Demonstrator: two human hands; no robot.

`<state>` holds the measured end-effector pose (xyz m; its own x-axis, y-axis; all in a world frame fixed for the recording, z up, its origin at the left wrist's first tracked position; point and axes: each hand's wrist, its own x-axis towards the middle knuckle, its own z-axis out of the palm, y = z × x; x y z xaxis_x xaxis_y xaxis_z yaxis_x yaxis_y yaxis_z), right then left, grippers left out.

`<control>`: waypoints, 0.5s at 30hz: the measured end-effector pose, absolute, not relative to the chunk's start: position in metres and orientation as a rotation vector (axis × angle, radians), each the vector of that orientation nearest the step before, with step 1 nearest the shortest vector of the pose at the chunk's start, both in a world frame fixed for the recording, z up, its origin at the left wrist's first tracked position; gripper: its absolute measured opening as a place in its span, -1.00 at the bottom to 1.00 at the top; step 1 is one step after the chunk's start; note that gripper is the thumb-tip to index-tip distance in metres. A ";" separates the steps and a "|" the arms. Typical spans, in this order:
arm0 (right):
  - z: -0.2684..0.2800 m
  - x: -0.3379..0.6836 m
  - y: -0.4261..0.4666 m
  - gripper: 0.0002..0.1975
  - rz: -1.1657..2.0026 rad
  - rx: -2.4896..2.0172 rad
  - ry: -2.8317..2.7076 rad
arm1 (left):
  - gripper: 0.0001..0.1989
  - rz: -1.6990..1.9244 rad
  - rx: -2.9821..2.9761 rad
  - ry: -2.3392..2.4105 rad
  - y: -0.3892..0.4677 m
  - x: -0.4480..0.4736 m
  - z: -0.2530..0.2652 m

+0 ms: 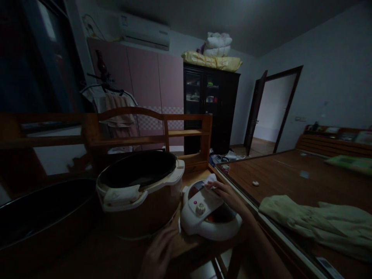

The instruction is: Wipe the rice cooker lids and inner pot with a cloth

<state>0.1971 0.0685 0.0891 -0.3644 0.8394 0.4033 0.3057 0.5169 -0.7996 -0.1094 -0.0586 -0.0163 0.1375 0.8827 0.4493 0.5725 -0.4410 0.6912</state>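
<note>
A white cooker lid [190, 224] with see-through windows, a knob and a pink button lies on the wooden desk. On its far side, my right hand [222, 190] presses a crumpled white cloth or tissue [210, 179] against the lid, fingers closed on it. My left hand [158, 252] is low in front, by the lid's near left edge, with its fingers stretched out and somewhat blurred. I cannot tell whether it touches the lid. Left of the lid stands an open cooker body [145, 217] with white handles and a dark interior.
A wide dark pot [43, 232] occupies the far left. Behind the cooker rises a wooden desk shelf [186, 133]. To the right is a wooden bed surface [279, 170] holding a pale green garment [308, 221] and a phone-like object [328, 267].
</note>
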 end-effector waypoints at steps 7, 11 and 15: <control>0.091 0.209 0.041 -0.73 0.916 -0.881 -1.760 | -0.52 1.146 1.438 1.325 -0.050 -0.131 -0.015; 0.084 0.210 0.039 -0.74 0.930 -0.894 -1.681 | -0.46 1.102 1.420 1.318 -0.043 -0.129 -0.020; 0.064 0.220 0.039 -0.74 0.934 -0.907 -1.556 | -0.47 1.047 1.442 1.312 -0.043 -0.128 -0.022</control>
